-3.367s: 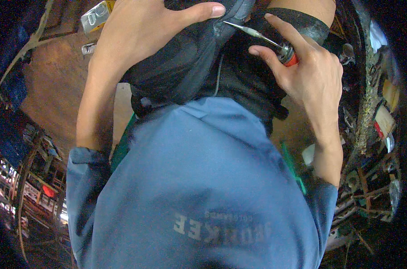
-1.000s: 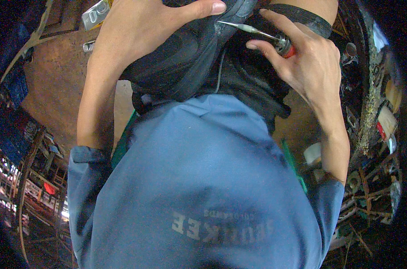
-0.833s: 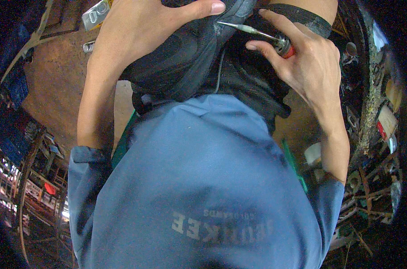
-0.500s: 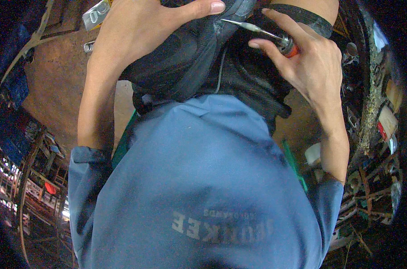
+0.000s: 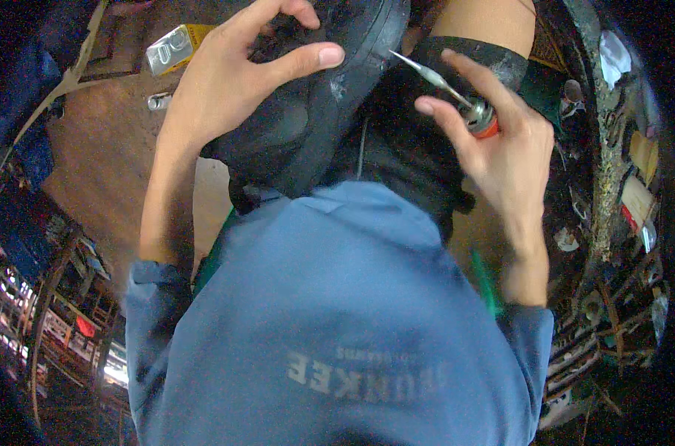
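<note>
A black item with a seam and a scuffed patch (image 5: 330, 104) lies over my lap on black shorts (image 5: 404, 141). My left hand (image 5: 233, 82) holds this item, its thumb lying along it and its index finger bent at the top. My right hand (image 5: 504, 156) is closed round a pointed tool (image 5: 480, 123) with a red handle, metal collar and slim pale shaft. The tool's tip points up-left, just right of my left thumb, near the seam; I cannot tell whether it touches. My blue shirt (image 5: 337, 290) fills the lower middle.
A silver-and-yellow box (image 5: 172, 52) and a small metal cylinder (image 5: 159, 101) are on the brown floor (image 5: 92, 163) at left. A mottled post (image 5: 608, 171) runs along the right, beside scattered scraps (image 5: 638, 208). Cluttered racks (image 5: 62, 320) stand at lower left.
Both hands and the tool sit lower in the picture, and the surroundings have shifted somewhat. My left hand's bent fingers have come into view at the top, its thumb lower.
</note>
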{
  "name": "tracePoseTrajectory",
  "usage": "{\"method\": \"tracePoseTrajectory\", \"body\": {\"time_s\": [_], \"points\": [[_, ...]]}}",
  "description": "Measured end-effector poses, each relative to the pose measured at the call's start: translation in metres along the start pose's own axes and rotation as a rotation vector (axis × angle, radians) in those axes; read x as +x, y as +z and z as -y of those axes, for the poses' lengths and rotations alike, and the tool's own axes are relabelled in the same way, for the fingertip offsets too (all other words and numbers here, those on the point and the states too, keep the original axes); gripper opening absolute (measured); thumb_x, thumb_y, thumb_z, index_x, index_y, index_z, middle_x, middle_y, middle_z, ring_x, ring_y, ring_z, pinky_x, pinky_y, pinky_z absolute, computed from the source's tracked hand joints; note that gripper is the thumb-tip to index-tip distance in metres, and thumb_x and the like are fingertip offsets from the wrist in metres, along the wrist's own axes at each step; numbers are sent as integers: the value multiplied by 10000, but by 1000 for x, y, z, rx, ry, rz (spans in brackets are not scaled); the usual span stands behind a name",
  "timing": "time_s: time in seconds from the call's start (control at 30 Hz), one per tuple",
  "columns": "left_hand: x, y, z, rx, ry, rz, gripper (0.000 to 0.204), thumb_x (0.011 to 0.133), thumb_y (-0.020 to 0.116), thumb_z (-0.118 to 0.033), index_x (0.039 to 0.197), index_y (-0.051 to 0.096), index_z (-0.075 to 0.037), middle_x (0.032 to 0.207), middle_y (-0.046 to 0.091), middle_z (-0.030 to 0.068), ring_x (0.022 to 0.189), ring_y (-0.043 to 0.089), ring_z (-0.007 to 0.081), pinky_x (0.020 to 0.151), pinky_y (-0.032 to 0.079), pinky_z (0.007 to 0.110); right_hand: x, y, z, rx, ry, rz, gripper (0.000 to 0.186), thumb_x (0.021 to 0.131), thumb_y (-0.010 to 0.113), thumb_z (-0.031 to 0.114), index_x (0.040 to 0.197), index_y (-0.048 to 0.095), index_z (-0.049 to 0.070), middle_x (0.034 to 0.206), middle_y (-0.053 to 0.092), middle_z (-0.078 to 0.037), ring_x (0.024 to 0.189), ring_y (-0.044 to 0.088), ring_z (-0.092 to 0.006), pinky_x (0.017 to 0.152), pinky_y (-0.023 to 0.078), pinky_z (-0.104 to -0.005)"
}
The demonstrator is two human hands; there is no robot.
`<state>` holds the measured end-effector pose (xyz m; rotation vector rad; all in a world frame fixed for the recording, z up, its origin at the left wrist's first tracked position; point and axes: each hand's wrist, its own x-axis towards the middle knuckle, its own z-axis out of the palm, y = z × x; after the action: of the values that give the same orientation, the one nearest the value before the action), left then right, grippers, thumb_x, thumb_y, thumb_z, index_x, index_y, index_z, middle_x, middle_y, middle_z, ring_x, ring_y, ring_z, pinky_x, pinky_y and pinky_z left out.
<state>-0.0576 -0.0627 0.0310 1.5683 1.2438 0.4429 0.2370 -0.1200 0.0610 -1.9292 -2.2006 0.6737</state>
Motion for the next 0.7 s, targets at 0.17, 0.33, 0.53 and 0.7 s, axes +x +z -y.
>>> {"method": "tracePoseTrajectory", "body": {"time_s": [0.17,0.33,0.53,0.7], "points": [[-2,1,8,-22,16,-2,380,959,893,-246,1167,656,-35,1255,682,81,1317,623,221,1113,466,373,-20,21,13,259,219,58,564,885,938,389,1355,786,118,1144,835,-168,1009,824,-239,926,612,-362],[0,6,11,-78,58,-8,380,948,901,-234,1159,657,-35,1259,679,89,1354,611,237,1136,451,382,-26,33,7,233,225,8,567,883,933,413,1357,785,139,1120,836,-171,1001,831,-277,916,618,-375],[1,8,10,-31,64,-6,391,937,908,-242,1153,663,-27,1204,687,75,1213,630,207,1091,466,366,-22,40,0,178,110,-77,601,876,852,644,1303,785,226,854,791,-181,763,785,-388,675,626,-472],[2,10,8,45,80,-23,394,931,911,-241,1157,664,-34,1189,684,60,1177,631,186,1069,472,350,-29,36,3,147,147,9,563,871,931,447,1330,794,152,1110,833,-171,1018,827,-333,894,631,-399]]}}
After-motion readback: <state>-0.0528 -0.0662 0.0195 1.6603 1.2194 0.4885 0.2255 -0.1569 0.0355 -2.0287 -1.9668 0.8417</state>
